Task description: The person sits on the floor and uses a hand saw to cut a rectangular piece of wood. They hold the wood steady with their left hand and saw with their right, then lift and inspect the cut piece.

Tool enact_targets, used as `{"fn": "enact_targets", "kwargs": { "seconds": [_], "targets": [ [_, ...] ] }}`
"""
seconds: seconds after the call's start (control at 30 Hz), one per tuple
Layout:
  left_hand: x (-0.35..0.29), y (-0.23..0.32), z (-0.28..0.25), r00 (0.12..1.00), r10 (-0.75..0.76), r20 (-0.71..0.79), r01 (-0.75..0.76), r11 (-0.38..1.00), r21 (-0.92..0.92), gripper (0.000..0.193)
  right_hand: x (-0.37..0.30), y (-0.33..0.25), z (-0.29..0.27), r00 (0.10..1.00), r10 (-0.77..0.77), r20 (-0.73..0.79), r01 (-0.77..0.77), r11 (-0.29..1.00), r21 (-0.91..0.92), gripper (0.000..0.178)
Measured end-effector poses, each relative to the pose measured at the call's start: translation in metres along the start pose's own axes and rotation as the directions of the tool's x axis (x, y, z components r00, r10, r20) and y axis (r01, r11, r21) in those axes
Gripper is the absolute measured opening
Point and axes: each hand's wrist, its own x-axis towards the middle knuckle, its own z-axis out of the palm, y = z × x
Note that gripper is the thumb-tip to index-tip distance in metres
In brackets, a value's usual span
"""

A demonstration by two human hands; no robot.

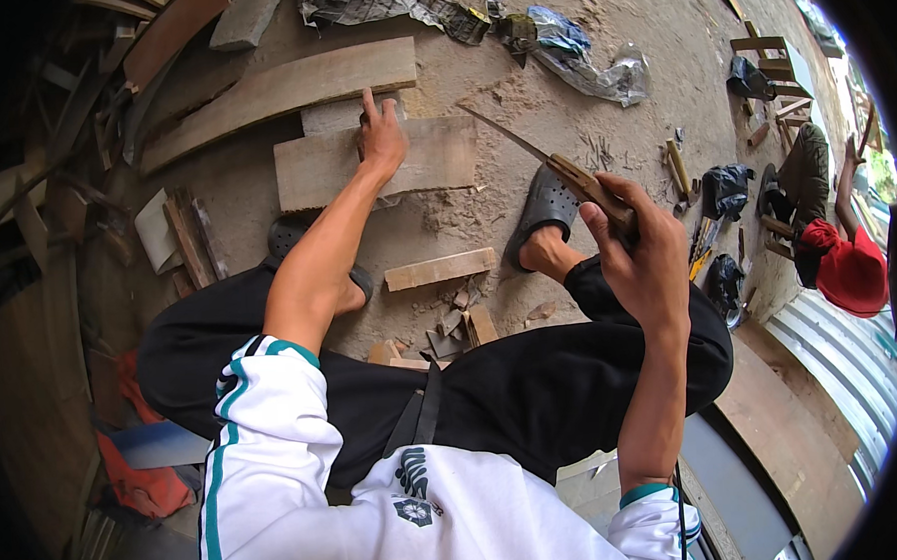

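Observation:
My left hand (383, 141) rests on a short, wide wooden board (433, 159) lying in front of me. Its index finger points away past the board's far edge, and the other fingers are partly bent. Beneath and behind that board a grey block (336, 118) shows in part. In my right hand (642, 246), raised above the ground to the right, a hand saw is gripped by its wooden handle (595, 187). The narrow dark blade (507, 134), seen nearly edge-on, points far and left toward the board, apart from it.
A long plank (290, 87) lies beyond the board. Between my feet are a small wooden strip (440, 269) and offcuts. Scrap wood (46, 227) is piled left; crumpled plastic (615, 78) lies far off. At right, a person in red (853, 267) sits near black bags (727, 190).

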Motion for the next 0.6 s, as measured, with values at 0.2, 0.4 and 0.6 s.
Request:
{"fn": "enact_targets", "kwargs": {
  "seconds": [0.2,0.4,0.6],
  "targets": [
    [-0.001,0.056,0.022,0.976,-0.121,0.179,0.108,0.991,0.082,0.115,0.001,0.0,-0.009,0.998,0.055,-0.01,-0.054,0.998,0.043,0.031],
    [0.003,0.066,0.057,0.963,-0.175,0.206,0.133,0.97,0.203,0.137,0.003,-0.001,-0.016,0.988,0.153,-0.034,-0.151,0.987,0.045,0.031],
    [0.001,0.069,0.069,0.977,-0.164,0.139,0.122,0.955,0.272,0.142,0.004,0.003,-0.019,0.983,0.159,-0.091,-0.154,0.986,0.059,0.03]
  ]
}}
